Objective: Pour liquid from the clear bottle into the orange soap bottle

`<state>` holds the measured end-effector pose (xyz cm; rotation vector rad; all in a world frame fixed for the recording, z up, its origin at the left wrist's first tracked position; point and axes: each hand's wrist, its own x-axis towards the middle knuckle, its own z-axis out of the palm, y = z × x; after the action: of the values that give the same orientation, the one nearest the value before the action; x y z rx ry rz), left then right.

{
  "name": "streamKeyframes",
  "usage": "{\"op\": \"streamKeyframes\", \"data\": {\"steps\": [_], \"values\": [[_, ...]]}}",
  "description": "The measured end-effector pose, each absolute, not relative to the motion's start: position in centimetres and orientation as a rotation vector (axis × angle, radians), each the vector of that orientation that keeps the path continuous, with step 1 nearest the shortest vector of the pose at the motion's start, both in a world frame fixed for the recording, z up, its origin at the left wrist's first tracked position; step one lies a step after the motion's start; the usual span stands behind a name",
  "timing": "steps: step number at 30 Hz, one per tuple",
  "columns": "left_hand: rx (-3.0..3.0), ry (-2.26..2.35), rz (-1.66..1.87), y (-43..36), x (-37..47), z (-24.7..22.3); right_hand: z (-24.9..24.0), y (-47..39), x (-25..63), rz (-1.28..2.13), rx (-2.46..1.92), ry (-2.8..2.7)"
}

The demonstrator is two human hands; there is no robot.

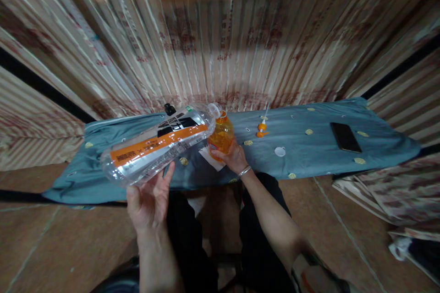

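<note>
My left hand (151, 199) supports a large clear plastic bottle (158, 144) from below, its fingers partly hidden behind it. The bottle lies tilted, its neck pointing right, with an orange and silver label. Its mouth meets the opening of a smaller orange bottle (222, 135); whether liquid passes between them I cannot make out. My right hand (233, 158) is wrapped round the lower part of the orange bottle, which stands upright on a white paper (212, 160). Right of it lies an orange pump top (262, 129) with a clear tube.
A blue-green cloth with yellow prints covers the narrow table (302, 160). On it are a white round disc (280, 151), a dark phone (345, 137) at the right and a small black cap (169, 109) at the back. A patterned curtain (220, 32) hangs behind.
</note>
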<state>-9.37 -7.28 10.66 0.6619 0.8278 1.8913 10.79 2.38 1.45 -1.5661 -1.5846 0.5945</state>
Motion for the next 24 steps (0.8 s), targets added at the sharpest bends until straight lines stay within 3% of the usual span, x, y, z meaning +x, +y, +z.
{"op": "streamKeyframes", "data": {"steps": [24], "values": [[0.662,0.844,1.894,-7.28,-9.36,10.69,1.31,2.44,10.77,0.584,-1.551,-1.591]]}}
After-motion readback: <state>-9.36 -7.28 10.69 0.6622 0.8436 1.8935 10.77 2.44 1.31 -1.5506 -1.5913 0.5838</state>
